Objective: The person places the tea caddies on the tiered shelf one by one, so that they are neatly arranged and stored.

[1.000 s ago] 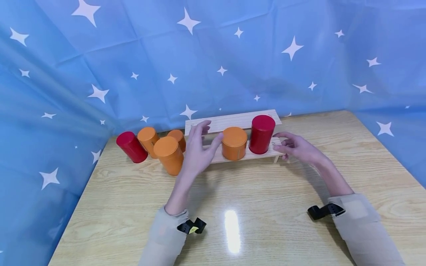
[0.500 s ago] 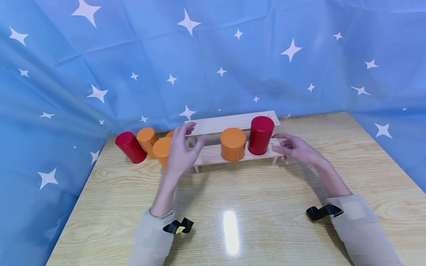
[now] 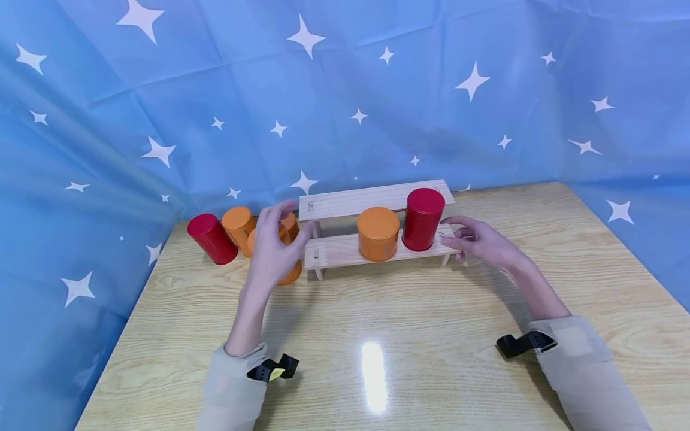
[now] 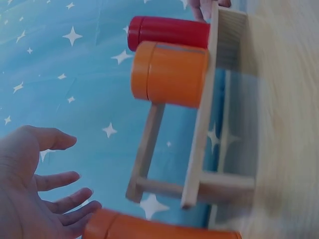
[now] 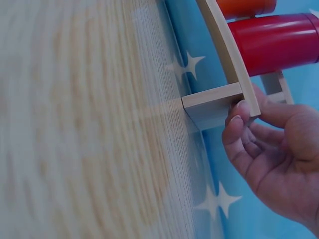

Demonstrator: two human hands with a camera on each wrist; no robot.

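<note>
At R end, R hand pinches lower shelf.

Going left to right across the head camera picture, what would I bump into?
First red can, slim orange can, left hand, wide orange can, second red can, right hand.

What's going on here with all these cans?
A person's right hand grips the right end of a two-tier wooden rack. Its lower shelf holds an orange can and a red can. The left hand is by three more orange cans, left of the rack, with another red can farther left.
</note>
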